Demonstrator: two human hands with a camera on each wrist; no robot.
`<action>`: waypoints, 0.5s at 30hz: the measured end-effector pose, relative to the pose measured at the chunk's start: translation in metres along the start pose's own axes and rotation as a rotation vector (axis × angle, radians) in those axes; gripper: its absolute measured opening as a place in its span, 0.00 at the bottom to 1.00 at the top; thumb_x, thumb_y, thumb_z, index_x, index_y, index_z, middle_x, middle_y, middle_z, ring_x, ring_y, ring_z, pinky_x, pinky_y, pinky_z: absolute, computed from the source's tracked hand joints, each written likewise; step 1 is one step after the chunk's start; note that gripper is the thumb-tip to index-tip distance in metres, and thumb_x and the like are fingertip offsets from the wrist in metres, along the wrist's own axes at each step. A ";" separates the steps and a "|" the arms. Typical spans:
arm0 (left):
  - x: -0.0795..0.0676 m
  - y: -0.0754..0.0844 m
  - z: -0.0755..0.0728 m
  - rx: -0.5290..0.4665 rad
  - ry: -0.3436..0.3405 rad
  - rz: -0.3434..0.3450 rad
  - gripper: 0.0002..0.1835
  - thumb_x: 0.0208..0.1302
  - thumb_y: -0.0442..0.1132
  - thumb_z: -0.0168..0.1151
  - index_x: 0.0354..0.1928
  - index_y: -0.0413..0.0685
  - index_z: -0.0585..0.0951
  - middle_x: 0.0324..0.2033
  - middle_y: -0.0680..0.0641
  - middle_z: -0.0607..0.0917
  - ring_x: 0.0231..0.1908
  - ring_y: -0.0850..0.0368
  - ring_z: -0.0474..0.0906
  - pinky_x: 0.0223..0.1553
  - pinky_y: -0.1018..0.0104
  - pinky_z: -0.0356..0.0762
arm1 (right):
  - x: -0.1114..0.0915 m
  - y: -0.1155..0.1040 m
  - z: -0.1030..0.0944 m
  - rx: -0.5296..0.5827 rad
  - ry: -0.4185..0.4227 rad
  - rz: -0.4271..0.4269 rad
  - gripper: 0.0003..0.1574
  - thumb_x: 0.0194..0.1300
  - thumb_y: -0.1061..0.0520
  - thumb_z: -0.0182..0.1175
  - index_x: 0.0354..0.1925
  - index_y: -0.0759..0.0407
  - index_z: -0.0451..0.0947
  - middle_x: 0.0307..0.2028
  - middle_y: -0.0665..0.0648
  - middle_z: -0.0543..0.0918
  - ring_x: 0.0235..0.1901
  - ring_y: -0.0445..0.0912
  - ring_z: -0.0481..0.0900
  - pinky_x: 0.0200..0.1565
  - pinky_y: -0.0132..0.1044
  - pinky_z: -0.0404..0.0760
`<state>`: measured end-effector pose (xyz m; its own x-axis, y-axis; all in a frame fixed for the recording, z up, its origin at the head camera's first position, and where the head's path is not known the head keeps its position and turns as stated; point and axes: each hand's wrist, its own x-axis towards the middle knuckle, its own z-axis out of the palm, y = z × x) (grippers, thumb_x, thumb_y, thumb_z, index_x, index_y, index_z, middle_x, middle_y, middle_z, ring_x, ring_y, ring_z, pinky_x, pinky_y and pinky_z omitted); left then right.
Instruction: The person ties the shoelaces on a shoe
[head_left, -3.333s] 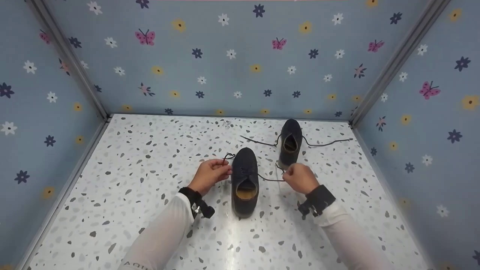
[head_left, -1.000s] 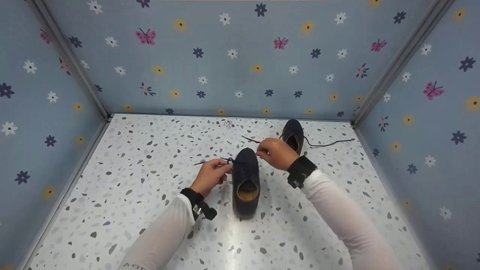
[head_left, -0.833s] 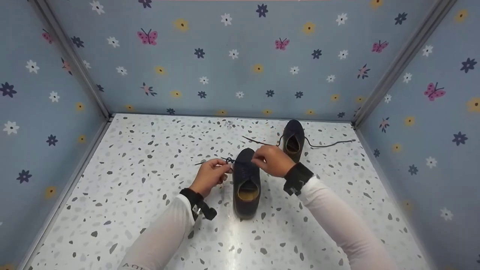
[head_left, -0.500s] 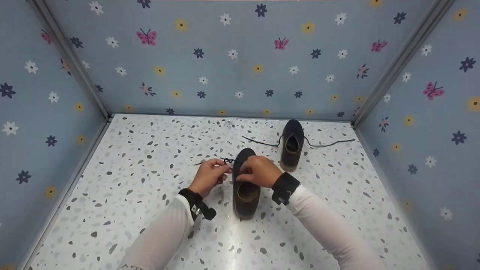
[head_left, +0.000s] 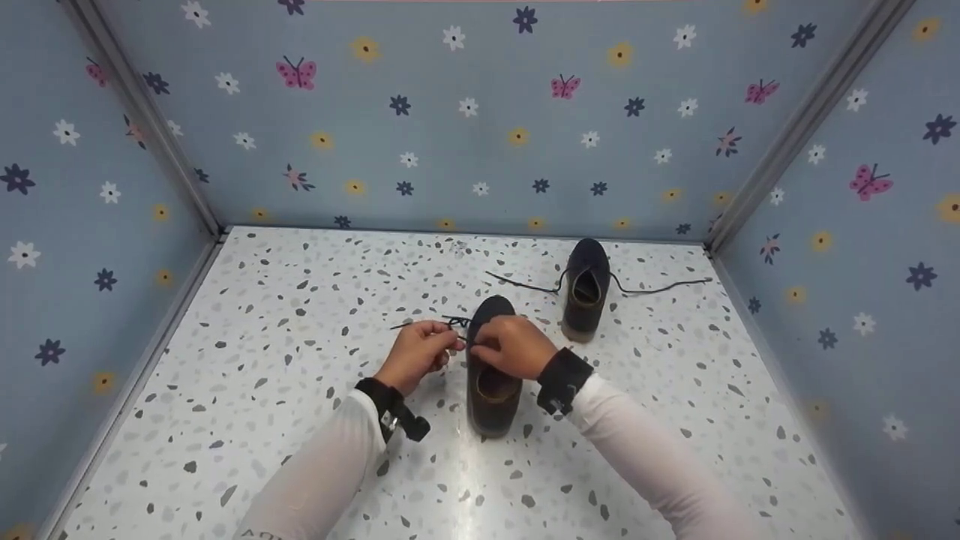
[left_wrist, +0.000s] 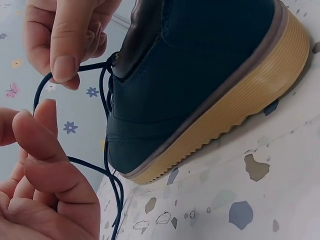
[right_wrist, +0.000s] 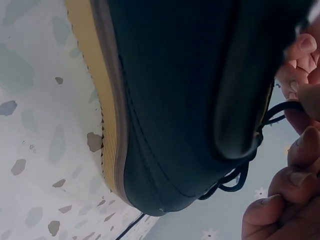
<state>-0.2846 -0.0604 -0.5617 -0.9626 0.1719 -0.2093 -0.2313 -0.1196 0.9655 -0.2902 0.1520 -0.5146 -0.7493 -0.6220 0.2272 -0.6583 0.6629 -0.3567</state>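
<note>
A dark shoe [head_left: 493, 416] with a pale ridged sole [left_wrist: 260, 80] stands toe-forward on the speckled surface. Its thin dark shoelace [left_wrist: 92, 66] runs from the top eyelets toward both hands. At the shoe's left side my left hand [head_left: 420, 352] holds the lace between bent fingers. Over the shoe's lacing my right hand [head_left: 517, 346] reaches across from the right. In the left wrist view its thumb and finger pinch the lace near the eyelets. Lace loops [head_left: 457, 322] show beside the toe. The right wrist view has fingers [right_wrist: 295, 185] bunched along its right edge.
A second dark shoe [head_left: 583, 319] stands farther back on the right. Its untied laces [head_left: 664, 288] spread to either side. Blue flower-patterned panels [head_left: 480, 112] enclose the back and both sides of the white speckled surface [head_left: 300, 300].
My right hand has travelled from right of the near shoe, forward and then back over its lacing. A lace that stretched right now shows on the left. The left hand stays nearly still.
</note>
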 end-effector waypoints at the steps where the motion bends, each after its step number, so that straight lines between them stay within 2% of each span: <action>1: 0.000 0.000 0.000 0.013 -0.004 0.002 0.05 0.70 0.37 0.65 0.37 0.44 0.80 0.27 0.51 0.89 0.19 0.65 0.72 0.22 0.73 0.69 | 0.000 0.000 -0.001 0.005 0.002 -0.002 0.06 0.67 0.53 0.71 0.36 0.54 0.89 0.33 0.53 0.89 0.33 0.46 0.83 0.41 0.42 0.83; 6: 0.000 0.002 -0.006 0.101 -0.023 0.008 0.06 0.69 0.39 0.64 0.35 0.45 0.82 0.27 0.52 0.89 0.18 0.64 0.72 0.22 0.72 0.69 | -0.004 0.001 -0.004 0.022 0.002 -0.013 0.07 0.70 0.53 0.68 0.37 0.55 0.88 0.33 0.53 0.89 0.34 0.47 0.83 0.41 0.42 0.83; 9: 0.001 0.005 -0.013 0.154 -0.024 0.012 0.08 0.70 0.40 0.63 0.37 0.41 0.83 0.26 0.52 0.88 0.18 0.64 0.72 0.22 0.71 0.69 | -0.007 0.002 -0.006 0.026 0.008 -0.018 0.07 0.70 0.53 0.68 0.38 0.55 0.89 0.35 0.54 0.90 0.36 0.48 0.85 0.43 0.43 0.84; 13: 0.005 0.011 -0.024 0.246 0.007 0.031 0.10 0.71 0.39 0.62 0.41 0.36 0.83 0.26 0.53 0.86 0.20 0.63 0.72 0.23 0.71 0.69 | -0.012 0.005 -0.009 0.025 0.007 -0.015 0.08 0.70 0.53 0.67 0.39 0.55 0.89 0.36 0.54 0.90 0.37 0.49 0.86 0.46 0.44 0.85; 15: 0.007 0.014 -0.029 0.303 0.040 0.049 0.09 0.70 0.39 0.62 0.41 0.38 0.83 0.27 0.53 0.85 0.21 0.63 0.73 0.24 0.71 0.70 | -0.015 0.007 -0.010 0.024 0.001 -0.014 0.08 0.70 0.53 0.67 0.40 0.55 0.90 0.37 0.54 0.91 0.38 0.49 0.87 0.46 0.45 0.85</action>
<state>-0.2991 -0.0890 -0.5544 -0.9777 0.1339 -0.1615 -0.1378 0.1709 0.9756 -0.2842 0.1704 -0.5114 -0.7405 -0.6303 0.2333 -0.6666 0.6443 -0.3748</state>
